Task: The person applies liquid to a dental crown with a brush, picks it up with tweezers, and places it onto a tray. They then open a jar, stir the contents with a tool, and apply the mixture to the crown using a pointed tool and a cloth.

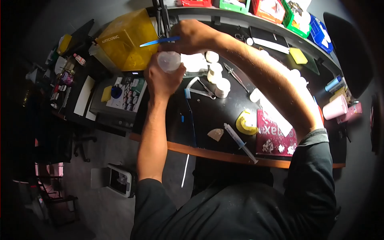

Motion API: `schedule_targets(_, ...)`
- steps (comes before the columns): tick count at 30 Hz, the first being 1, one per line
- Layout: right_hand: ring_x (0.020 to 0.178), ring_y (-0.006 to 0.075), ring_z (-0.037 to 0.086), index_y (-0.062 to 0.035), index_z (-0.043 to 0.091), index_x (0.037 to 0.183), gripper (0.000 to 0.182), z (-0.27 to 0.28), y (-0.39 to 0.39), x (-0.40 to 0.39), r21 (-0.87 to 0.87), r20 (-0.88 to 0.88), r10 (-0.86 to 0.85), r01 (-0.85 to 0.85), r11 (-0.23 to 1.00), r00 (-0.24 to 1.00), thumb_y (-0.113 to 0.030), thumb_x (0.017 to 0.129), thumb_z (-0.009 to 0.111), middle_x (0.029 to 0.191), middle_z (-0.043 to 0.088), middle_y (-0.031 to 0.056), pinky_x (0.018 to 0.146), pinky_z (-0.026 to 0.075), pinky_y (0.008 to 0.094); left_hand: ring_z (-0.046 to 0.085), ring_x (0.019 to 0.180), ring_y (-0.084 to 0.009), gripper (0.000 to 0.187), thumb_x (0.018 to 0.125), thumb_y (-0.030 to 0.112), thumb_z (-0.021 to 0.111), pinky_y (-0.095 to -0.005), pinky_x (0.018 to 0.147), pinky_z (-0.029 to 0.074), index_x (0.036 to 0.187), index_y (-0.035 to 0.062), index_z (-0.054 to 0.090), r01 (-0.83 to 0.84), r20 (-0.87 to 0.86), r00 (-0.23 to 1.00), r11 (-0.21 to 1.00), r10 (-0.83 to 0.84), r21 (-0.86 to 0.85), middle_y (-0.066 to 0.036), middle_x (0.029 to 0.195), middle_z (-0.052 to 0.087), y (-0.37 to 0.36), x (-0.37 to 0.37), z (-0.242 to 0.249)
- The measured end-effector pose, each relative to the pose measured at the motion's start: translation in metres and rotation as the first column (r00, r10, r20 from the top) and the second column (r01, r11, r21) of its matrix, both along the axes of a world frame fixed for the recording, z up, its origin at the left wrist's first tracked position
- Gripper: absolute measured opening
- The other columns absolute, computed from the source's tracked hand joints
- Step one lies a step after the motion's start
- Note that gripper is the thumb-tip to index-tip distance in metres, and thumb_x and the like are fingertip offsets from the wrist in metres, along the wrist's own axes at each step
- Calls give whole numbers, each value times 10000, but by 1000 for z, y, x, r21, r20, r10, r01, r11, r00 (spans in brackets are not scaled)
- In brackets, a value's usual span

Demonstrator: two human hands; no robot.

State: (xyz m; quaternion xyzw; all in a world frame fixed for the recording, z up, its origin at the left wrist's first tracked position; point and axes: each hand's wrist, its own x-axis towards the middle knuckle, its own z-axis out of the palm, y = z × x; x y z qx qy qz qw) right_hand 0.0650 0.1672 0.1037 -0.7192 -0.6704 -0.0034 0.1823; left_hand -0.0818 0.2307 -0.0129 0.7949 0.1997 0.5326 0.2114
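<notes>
- Translucent cup (pixel 169 61) is sitting clasped in the left hand (pixel 162 80).
- Blue tool (pixel 160 41), gripped by the right hand (pixel 195 36), is pointing left past the cup's far side.

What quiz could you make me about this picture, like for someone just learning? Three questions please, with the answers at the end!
1. What is the right hand holding?
A) a yellow sponge
B) a blue pointed tool
C) a pink cup

2. True or false: the syringe is being held.

3. Fill in the missing word: the yellow see-through cover has the name ____ printed on it.

Key:
1. B
2. False; it lies on the black desk.
3. ANYCUBIC
</notes>
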Motion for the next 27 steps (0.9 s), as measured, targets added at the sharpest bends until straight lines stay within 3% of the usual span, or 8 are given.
schedule_targets(1, 727, 326, 711, -43, 791, 892, 467, -4, -3, 0, 38, -27, 9, -8, 999, 1000, -507, 910, 751, 757, 718, 174, 694, 560, 457, 752, 848, -348, 425, 705, 196, 869, -431, 773, 601, 1025, 10, 660, 39, -4, 999, 999, -39, -5, -176, 913, 734, -1, -1, -1)
schedule_targets(7, 746, 313, 719, -15, 783, 952, 413, 5, -13, -5, 108, -52, 119, -113, 988, 991, -422, 879, 795, 805, 731, 188, 723, 580, 436, 762, 819, -309, 433, 723, 225, 857, -406, 768, 609, 1048, 10, 670, 94, 17, 995, 995, -94, -25, -153, 909, 744, 4, 1, -6)
schedule_targets(10, 738, 282, 716, -24, 778, 985, 372, 15, -15, -14, -2, -56, -61, 61, 998, 997, -370, 858, 822, 801, 727, 156, 703, 578, 409, 764, 824, -305, 444, 726, 226, 855, -404, 769, 609, 1066, 8, 669, 125, 29, 992, 992, -124, -31, -157, 906, 745, 4, 2, -6)
schedule_targets(13, 710, 244, 703, -36, 773, 945, 368, 5, -7, -4, -36, -49, -39, 37, 999, 998, -390, 862, 829, 730, 696, 118, 679, 573, 387, 765, 837, -305, 459, 727, 218, 857, -404, 774, 608, 1085, 5, 663, 134, -6, 991, 991, -134, 1, -161, 920, 749, 1, 2, -6)
schedule_targets(16, 900, 282, 732, -22, 793, 1018, 389, 26, -26, -8, -131, -51, 4, -10, 991, 999, -369, 840, 801, 936, 756, 161, 805, 584, 402, 755, 866, -290, 474, 745, 211, 866, -403, 795, 595, 1120, 14, 654, 182, -26, 983, 983, -182, -12, -151, 960, 745, 0, 1, -5)
schedule_targets(17, 898, 276, 729, -20, 794, 1013, 367, 22, -21, -5, -61, -16, 74, -75, 995, 997, -346, 843, 808, 940, 757, 153, 799, 582, 395, 749, 878, -282, 479, 754, 209, 870, -403, 805, 589, 1135, 19, 650, 207, -27, 978, 978, -208, -26, -145, 976, 743, 0, 0, -5)
schedule_targets(20, 916, 276, 725, -40, 803, 1023, 365, 18, -30, 9, -50, -150, 144, -153, 987, 978, -349, 832, 826, 957, 757, 149, 796, 579, 384, 748, 892, -288, 482, 758, 207, 868, -406, 815, 588, 1147, 25, 649, 221, -88, 972, 975, -220, 4, -145, 982, 742, -2, -2, -2)
schedule_targets(27, 714, 247, 702, -87, 826, 970, 454, -5, -25, 14, -35, 18, 56, -56, 998, 998, -530, 899, 748, 759, 728, 134, 687, 568, 385, 750, 892, -292, 493, 744, 227, 881, -398, 815, 593, 1137, 31, 656, 248, -107, 964, 968, -243, 37, -148, 971, 742, -2, -1, -5)
